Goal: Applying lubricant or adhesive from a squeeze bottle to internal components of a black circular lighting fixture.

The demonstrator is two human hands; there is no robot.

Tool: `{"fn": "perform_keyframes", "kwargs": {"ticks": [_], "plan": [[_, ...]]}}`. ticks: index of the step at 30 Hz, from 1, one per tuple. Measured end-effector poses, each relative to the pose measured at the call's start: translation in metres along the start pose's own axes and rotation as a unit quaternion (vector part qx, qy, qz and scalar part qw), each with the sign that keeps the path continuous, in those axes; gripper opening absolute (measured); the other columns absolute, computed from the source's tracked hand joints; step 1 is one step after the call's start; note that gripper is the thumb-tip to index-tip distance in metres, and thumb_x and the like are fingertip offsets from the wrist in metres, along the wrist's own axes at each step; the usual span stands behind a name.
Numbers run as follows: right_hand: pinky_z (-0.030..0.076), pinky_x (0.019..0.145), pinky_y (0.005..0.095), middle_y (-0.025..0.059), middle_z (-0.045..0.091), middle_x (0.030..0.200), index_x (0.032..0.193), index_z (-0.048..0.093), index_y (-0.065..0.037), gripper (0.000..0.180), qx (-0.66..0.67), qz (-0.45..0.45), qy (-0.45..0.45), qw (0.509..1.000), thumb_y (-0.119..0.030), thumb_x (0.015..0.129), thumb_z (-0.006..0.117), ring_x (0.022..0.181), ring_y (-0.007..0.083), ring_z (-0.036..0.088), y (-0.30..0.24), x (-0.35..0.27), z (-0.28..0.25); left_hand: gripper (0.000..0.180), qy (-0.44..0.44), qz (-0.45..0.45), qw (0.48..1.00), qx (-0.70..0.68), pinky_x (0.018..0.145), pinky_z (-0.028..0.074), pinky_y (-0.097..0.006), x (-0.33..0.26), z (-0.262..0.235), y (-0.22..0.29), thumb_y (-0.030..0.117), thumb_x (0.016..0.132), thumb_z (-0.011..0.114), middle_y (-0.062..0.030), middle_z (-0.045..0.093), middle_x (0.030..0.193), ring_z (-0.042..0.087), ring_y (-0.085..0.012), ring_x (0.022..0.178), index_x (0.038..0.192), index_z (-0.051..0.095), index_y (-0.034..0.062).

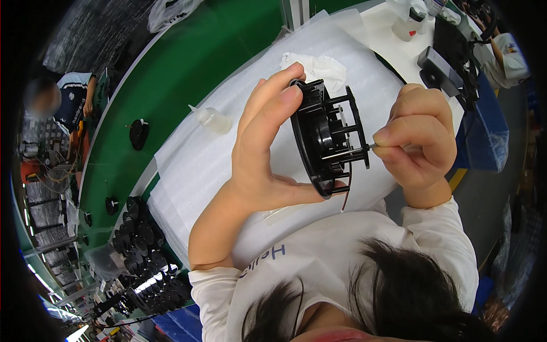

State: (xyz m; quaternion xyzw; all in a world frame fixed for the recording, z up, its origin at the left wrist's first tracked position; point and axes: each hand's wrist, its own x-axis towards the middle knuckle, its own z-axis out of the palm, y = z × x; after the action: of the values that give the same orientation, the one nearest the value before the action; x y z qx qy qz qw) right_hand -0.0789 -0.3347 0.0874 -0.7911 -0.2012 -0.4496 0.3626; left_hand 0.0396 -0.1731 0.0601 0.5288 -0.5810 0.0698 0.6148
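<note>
A round black plastic housing (310, 134) with posts and an open frame on its right side is held up over the white covered table. My left hand (253, 139) grips its rim, fingers at the top and thumb side at the bottom. A thin metal rod (339, 154) runs through the frame toward the housing. Its right end is pinched between the thumb and forefinger of my right hand (419, 137). Below the frame hangs a thin dark red wire (346, 196).
A small translucent bottle (213, 119) and a crumpled white cloth (316, 68) lie on the white sheet (188, 154). Black round parts (137, 239) are heaped at left, others on the green surface (171, 68). A spray bottle (407, 25) stands far right; a co-worker (74, 100) is far left.
</note>
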Motion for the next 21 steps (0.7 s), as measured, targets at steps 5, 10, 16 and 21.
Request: {"fn": "perform_keyframes", "kwargs": {"ticks": [5, 10, 16, 21], "plan": [[0.037, 0.051, 0.0211, 0.0062, 0.049, 0.074, 0.077, 0.063, -0.002, 0.025, -0.009, -0.002, -0.001, 1.0, 0.0, 0.054, 0.072, 0.062, 0.0142, 0.047, -0.0021, -0.0007, -0.0001, 0.095, 0.0, 0.017, 1.0, 0.026, 0.094, 0.025, -0.05, -0.0012, 0.0001, 0.001, 0.026, 0.04, 0.083, -0.024, 0.04, 0.122, 0.046, -0.0342, 0.108, 0.122, 0.038, 0.0062], [0.037, 0.051, 0.021, 0.0061, 0.049, 0.074, 0.077, 0.063, -0.002, 0.024, -0.017, 0.0, -0.003, 1.0, -0.001, 0.054, 0.072, 0.062, 0.0144, 0.047, -0.0026, -0.0009, -0.0017, 0.095, 0.001, 0.017, 0.999, 0.03, 0.094, 0.024, -0.05, -0.0015, 0.0005, 0.0009, 0.028, 0.04, 0.083, -0.0243, 0.041, 0.121, 0.045, -0.0342, 0.109, 0.121, 0.039, 0.0064], [0.037, 0.051, 0.0208, 0.0063, 0.049, 0.074, 0.077, 0.063, -0.002, 0.025, -0.01, 0.002, -0.003, 1.0, -0.001, 0.054, 0.072, 0.063, 0.0143, 0.047, -0.0018, -0.0012, -0.0011, 0.095, 0.0, 0.037, 0.998, 0.05, 0.095, 0.022, -0.05, -0.0017, -0.0004, -0.0001, 0.03, 0.041, 0.083, -0.0247, 0.041, 0.121, 0.045, -0.0339, 0.109, 0.121, 0.039, 0.0062], [0.036, 0.051, 0.0203, 0.007, 0.049, 0.075, 0.077, 0.063, -0.002, 0.024, -0.008, -0.01, 0.005, 1.0, 0.0, 0.054, 0.072, 0.062, 0.0138, 0.047, 0.0001, -0.0027, -0.0028, 0.094, 0.008, 0.044, 0.998, 0.053, 0.095, 0.021, -0.049, -0.0007, -0.0017, 0.001, 0.031, 0.042, 0.083, -0.0252, 0.041, 0.121, 0.045, -0.0339, 0.109, 0.121, 0.039, 0.0059]]}}
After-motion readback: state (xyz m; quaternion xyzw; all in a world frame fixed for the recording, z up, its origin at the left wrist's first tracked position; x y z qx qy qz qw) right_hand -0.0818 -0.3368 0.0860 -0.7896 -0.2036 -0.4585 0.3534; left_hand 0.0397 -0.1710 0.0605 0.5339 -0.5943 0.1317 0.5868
